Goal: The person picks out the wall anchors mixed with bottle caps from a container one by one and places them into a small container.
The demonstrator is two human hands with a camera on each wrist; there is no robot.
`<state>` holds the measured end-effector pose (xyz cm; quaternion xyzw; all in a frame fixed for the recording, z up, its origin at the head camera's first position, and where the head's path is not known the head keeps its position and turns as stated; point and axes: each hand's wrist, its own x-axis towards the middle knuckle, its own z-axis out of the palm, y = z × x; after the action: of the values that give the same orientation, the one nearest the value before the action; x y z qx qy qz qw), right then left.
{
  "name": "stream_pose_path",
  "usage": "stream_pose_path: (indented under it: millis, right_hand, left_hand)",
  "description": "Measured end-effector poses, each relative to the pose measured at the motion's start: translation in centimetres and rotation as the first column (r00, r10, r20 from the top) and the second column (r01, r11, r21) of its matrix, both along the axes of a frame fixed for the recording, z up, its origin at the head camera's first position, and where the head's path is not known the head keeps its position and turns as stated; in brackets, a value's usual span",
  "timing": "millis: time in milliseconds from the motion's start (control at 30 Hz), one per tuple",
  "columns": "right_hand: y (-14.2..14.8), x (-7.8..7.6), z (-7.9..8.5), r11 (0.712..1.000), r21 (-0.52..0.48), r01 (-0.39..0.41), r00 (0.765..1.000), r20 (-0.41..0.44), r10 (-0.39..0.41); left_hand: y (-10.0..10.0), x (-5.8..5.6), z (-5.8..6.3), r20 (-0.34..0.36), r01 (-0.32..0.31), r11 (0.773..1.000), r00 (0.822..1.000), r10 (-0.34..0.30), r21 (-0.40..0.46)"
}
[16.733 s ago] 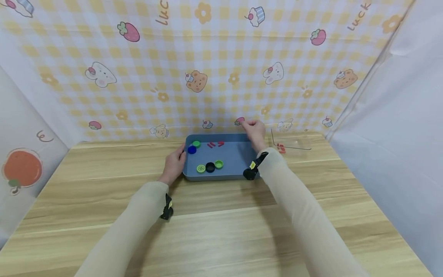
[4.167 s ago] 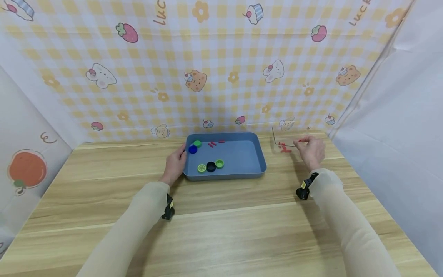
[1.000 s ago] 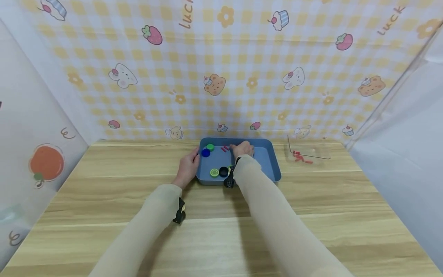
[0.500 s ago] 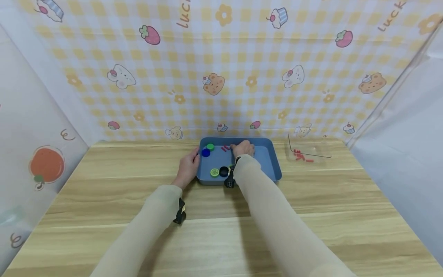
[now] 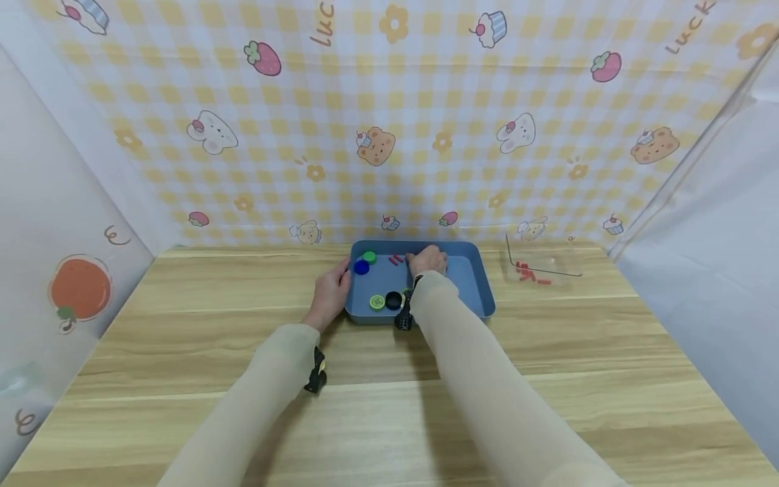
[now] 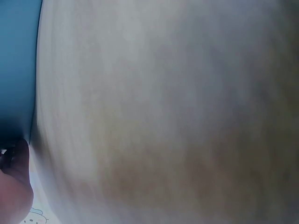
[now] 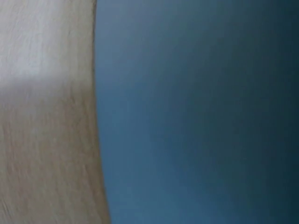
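Observation:
My left hand (image 5: 331,292) grips the left wall of a blue-grey tray (image 5: 481,281), thumb at the rim; the left wrist view shows the thumb (image 6: 18,161) against the tray's side. My right hand (image 5: 428,260) reaches into the tray near its back wall, fingers bent downward. Its fingertips and anything between them are hidden, and the right wrist view has only blurred tray and wood. Just left of that hand lie two small red sticks (image 5: 395,260). A green bottle cap (image 5: 369,258) and a blue cap (image 5: 362,267) sit in the back left corner.
Along the tray's front are a yellow-green cap (image 5: 377,302), a black cap (image 5: 393,300) and another green cap, mostly hidden by the right wrist. A clear box (image 5: 562,260) with several red sticks (image 5: 525,272) stands right of the tray. Patterned cloth (image 5: 328,108) hangs behind.
My right hand pinched a red stick over the clear box, then moved left into the tray. It has stayed there for the last second. The left hand keeps its grip; the view has shifted.

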<state>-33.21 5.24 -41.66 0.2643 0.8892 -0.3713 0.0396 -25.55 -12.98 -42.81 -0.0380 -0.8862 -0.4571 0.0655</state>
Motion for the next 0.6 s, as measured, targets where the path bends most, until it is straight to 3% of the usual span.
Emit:
stream_pose_path:
  millis: [600]
  right_hand:
    - [0.36,-0.01,-0.21,0.998,0.038,-0.047,0.998,-0.032,0.048]
  left_hand:
    - [-0.06,-0.13,-0.06,0.020,0.004,1.000,1.000,-0.004,0.001]
